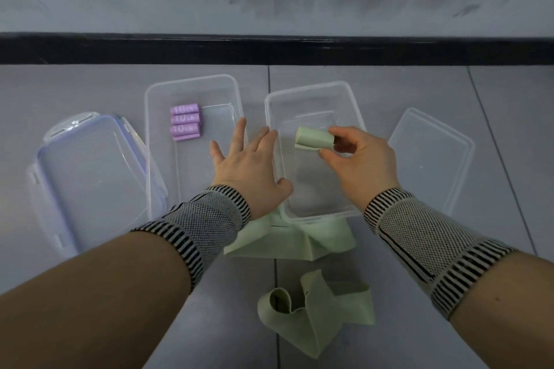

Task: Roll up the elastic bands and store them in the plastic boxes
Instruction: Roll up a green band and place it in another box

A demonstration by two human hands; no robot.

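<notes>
Head view: my right hand pinches a rolled green band over the right plastic box; my left hand hovers spread wide between both boxes on the floor

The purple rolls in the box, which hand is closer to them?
Left. The left hand hovers open just right of the purple rolls; the right hand is farther right, holding a green roll.

Rolled bands in left box, loose bands nearer.
</notes>
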